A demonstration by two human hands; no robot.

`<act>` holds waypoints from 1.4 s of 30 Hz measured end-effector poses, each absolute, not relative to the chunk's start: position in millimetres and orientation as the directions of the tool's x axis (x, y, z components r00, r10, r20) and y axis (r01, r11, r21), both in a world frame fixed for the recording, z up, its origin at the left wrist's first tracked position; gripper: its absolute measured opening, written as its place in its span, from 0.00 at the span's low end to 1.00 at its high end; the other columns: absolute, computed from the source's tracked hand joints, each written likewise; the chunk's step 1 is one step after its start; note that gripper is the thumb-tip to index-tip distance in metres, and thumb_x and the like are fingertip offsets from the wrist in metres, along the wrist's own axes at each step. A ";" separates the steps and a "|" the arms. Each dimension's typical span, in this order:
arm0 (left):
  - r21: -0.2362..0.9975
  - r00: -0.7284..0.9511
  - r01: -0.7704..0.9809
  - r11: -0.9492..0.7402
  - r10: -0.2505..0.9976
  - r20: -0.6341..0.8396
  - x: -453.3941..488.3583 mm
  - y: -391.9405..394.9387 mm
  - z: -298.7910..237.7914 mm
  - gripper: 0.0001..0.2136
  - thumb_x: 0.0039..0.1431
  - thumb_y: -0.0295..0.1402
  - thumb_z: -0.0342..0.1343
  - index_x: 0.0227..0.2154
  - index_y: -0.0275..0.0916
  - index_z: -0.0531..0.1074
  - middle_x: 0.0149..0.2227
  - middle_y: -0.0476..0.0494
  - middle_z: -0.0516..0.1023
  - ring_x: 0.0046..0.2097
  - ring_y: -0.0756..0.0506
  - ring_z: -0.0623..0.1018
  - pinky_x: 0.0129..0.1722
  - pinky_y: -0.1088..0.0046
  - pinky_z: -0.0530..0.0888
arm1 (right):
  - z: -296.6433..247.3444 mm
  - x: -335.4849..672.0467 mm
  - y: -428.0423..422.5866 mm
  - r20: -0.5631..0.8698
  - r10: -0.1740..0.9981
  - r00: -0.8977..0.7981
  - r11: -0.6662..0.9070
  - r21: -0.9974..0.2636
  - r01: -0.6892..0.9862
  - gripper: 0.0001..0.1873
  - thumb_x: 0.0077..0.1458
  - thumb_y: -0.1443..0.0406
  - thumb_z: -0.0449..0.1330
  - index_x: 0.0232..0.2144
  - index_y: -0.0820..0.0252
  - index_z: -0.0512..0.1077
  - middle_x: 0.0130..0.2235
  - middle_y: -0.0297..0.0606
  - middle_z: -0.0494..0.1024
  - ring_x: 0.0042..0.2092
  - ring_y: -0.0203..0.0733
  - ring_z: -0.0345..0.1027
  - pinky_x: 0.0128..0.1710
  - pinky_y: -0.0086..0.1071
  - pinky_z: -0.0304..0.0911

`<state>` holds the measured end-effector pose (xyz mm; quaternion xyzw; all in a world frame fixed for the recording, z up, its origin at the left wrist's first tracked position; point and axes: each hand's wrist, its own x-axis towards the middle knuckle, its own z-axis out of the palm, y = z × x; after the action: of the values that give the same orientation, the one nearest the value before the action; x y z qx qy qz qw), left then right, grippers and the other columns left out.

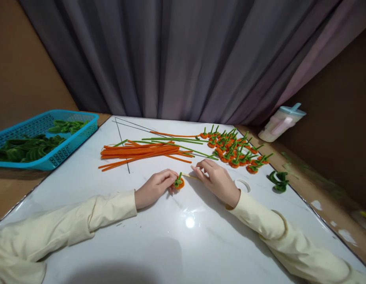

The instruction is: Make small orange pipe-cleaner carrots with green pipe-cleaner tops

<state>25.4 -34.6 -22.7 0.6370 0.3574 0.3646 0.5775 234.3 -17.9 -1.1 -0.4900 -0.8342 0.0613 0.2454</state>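
My left hand point(157, 186) pinches a small orange pipe-cleaner pumpkin point(179, 184) with a green stem and leaves, low over the white tabletop. Facing it from the right is my right hand point(217, 179), its fingers bent and a little apart. A thin wooden stick point(189, 176) runs from beside the pumpkin to under my right thumb; it does not look gripped. Behind both hands lies a bundle of orange pipe cleaners point(138, 150), with green pipe cleaners point(174, 139) next to it. Several finished pumpkins point(234, 162) stand grouped at the back right.
At the left edge sits a blue basket point(49, 163) with green curled pieces. A white tape ring point(243, 184) lies right of my right hand, near a dark green curled bunch point(278, 180). A lidded cup point(280, 124) stands at the far right, before a grey curtain point(171, 59).
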 end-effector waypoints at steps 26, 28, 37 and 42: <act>0.622 0.536 0.380 -0.685 0.711 0.455 20.2 -33.5 -26.3 0.08 0.64 0.27 0.39 0.34 0.38 0.62 0.42 0.40 0.65 0.46 0.47 0.69 0.47 0.68 0.67 | 2.4 226.5 -46.7 -0.032 0.951 -0.308 0.306 -0.053 0.951 0.12 0.45 0.70 0.51 0.36 0.61 0.61 0.38 0.40 0.71 0.32 0.41 0.65 0.22 0.31 0.40; 0.655 0.508 0.382 -0.652 0.740 0.441 20.1 -31.7 -26.6 0.08 0.64 0.29 0.39 0.33 0.38 0.63 0.42 0.40 0.65 0.45 0.47 0.69 0.47 0.69 0.67 | 4.1 227.2 -47.6 -0.038 0.951 -0.307 0.305 -0.054 0.951 0.12 0.46 0.70 0.51 0.36 0.60 0.61 0.38 0.39 0.70 0.32 0.40 0.65 0.22 0.31 0.39; 0.642 0.499 0.379 -0.666 0.732 0.464 19.9 -30.5 -31.6 0.09 0.64 0.31 0.39 0.34 0.38 0.64 0.44 0.40 0.67 0.46 0.47 0.70 0.47 0.69 0.67 | -0.9 234.4 -43.6 0.040 0.941 -0.337 0.338 -0.210 0.917 0.14 0.46 0.76 0.49 0.36 0.63 0.67 0.38 0.41 0.71 0.34 0.40 0.65 0.27 0.29 0.51; 0.663 0.448 0.433 -0.610 0.784 0.429 19.7 -27.3 -33.3 0.09 0.64 0.33 0.41 0.36 0.39 0.66 0.41 0.42 0.72 0.43 0.46 0.72 0.44 0.69 0.69 | -2.2 235.4 -41.5 0.122 0.910 -0.396 0.362 -0.700 0.616 0.16 0.58 0.66 0.47 0.43 0.63 0.71 0.29 0.37 0.71 0.25 0.34 0.61 0.28 0.28 0.58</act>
<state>19.7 -27.3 -33.3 0.8172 0.3724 0.3707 0.2370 235.4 -41.5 -2.2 -0.4861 -0.7847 0.2873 0.2558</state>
